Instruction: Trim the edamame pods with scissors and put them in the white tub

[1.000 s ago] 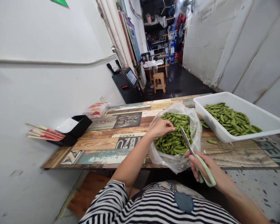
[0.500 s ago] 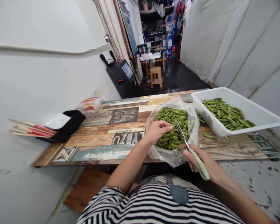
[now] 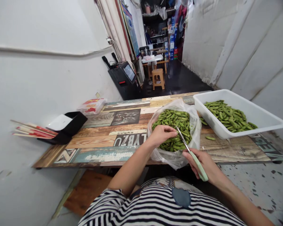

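My right hand [image 3: 200, 163] is wrapped around the pale green handles of a pair of scissors [image 3: 184, 139]. Their metal blades look nearly closed and point up and left over the pods. Just left of the blade tips, my left hand [image 3: 162, 135] has its thumb and fingers pinched together, seemingly on an edamame pod that is mostly hidden against the pile. Beneath both hands lies a heap of green edamame pods [image 3: 172, 117] inside a clear plastic bag [image 3: 196, 117], its rim rolled open on the table.
A white plastic tub [image 3: 219, 130] with more pods stands right of the bag on the wood-patterned table [image 3: 96, 138]. One loose pod [image 3: 210, 137] lies in front of it. At the left are a black box [image 3: 76, 124] with chopsticks [image 3: 34, 131] and a plastic packet [image 3: 91, 106].
The scissors' handles have come closer together, and the blade tips have shifted slightly left and down. My left hand has moved a little right and down, towards the blades.
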Tool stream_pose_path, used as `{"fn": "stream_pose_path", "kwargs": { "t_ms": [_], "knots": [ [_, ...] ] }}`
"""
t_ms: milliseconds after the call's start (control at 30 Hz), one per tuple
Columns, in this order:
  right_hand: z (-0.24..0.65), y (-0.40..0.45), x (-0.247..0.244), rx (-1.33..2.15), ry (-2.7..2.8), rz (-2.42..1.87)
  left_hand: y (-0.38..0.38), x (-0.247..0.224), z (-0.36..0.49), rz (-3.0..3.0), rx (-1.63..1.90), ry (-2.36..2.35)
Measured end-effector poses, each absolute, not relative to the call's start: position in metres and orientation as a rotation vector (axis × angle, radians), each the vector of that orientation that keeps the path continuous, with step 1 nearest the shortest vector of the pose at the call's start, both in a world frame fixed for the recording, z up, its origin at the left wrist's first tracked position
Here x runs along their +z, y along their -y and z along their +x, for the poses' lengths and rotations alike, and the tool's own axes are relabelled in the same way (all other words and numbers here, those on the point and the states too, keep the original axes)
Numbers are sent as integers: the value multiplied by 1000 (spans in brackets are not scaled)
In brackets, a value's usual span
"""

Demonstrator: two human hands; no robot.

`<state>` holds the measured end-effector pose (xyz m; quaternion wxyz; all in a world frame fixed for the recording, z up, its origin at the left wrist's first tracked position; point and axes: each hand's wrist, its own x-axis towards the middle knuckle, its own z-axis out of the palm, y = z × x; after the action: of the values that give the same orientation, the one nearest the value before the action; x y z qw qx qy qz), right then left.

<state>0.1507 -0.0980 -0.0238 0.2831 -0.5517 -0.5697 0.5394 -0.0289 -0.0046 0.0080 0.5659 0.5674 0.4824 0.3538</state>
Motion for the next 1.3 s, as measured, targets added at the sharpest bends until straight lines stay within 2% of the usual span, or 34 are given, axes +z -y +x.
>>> {"fn": "stream_pose_path", "kwargs": {
  "t_ms": [300, 433, 767, 1000, 1133, 1233, 1300],
  "knots": [
    [154, 100, -20, 1650, 1432, -1294, 0, 8, -28, 952, 866, -895],
    [152, 102, -13, 1603, 1531, -1303, 8, 4, -24, 922, 948, -845],
    [147, 95, -24, 1623, 1443, -1447, 11, -2, -30, 964, 872, -914],
    [146, 97, -14, 1718, 1283, -1404, -15, 4, -67, 650, 976, -914],
    [150, 99, -17, 1722, 1308, -1367, -19, -1, -74, 1193, 1055, -1326],
    [152, 101, -22, 1718, 1353, -1347, -15, -6, -75, 1792, 694, -1666],
    [153, 101, -24, 1716, 1375, -1350, -11, -8, -74, 1989, 438, -1731]
  ]
}}
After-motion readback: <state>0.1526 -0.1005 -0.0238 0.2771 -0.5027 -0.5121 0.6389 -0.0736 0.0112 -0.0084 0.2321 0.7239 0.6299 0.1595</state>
